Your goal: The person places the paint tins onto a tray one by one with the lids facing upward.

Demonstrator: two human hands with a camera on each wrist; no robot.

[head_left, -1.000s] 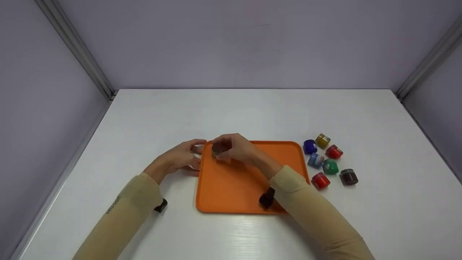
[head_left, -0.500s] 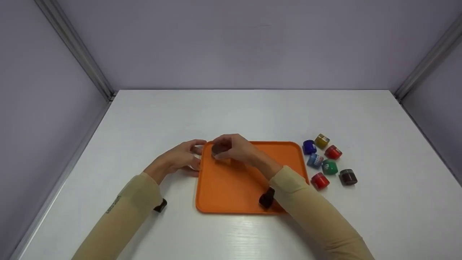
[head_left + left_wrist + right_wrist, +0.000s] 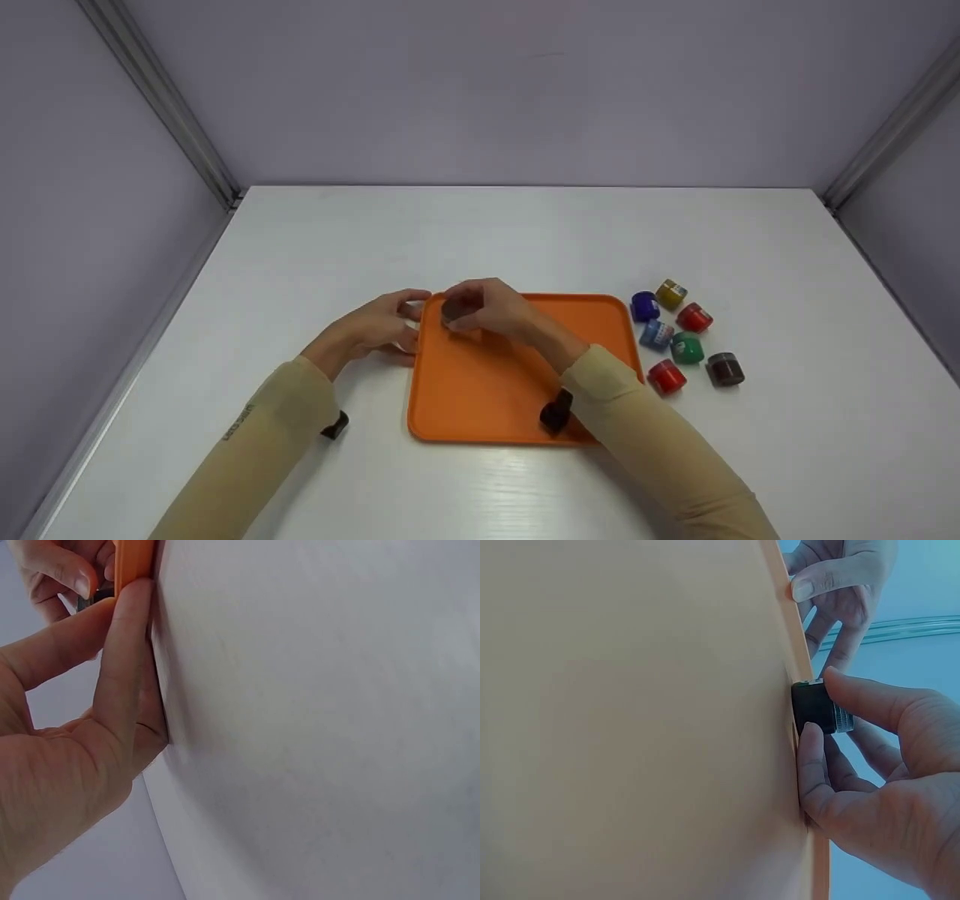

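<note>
right hand (image 3: 491,307) over far-left corner of the flat orange plastic tray (image 3: 487,397), fingers and thumb curled round a small dark round jar with a dark lid (image 3: 453,310). in right wrist view, small dark jar (image 3: 817,706) pinched between thumb and fingers (image 3: 814,772), its base at or just above the tray floor (image 3: 630,727) beside the raised rim; contact with the floor not resolvable.

left hand (image 3: 382,326) on the white table (image 3: 480,232) just outside the tray's left edge, fingertips at the rim near the same corner. in left wrist view, left hand (image 3: 67,750) with straight fingers (image 3: 124,667) lying along the orange edge (image 3: 135,562), pressing against it; nothing enclosed, grip relaxed and open.

loose cluster of small paint jars on the table just right of the tray, well apart from both hands: dark blue jar (image 3: 643,306), yellow-ochre jar (image 3: 670,293), red jar (image 3: 694,317), light blue jar (image 3: 655,334), green jar (image 3: 686,347), second red jar (image 3: 666,375), dark brown jar (image 3: 724,368). several lying on their sides; exact pose of each unclear.

beige sleeves on both forearms, black wrist-mounted device (image 3: 556,411) on the right, another (image 3: 334,425) on the left. lilac walls round the table.
</note>
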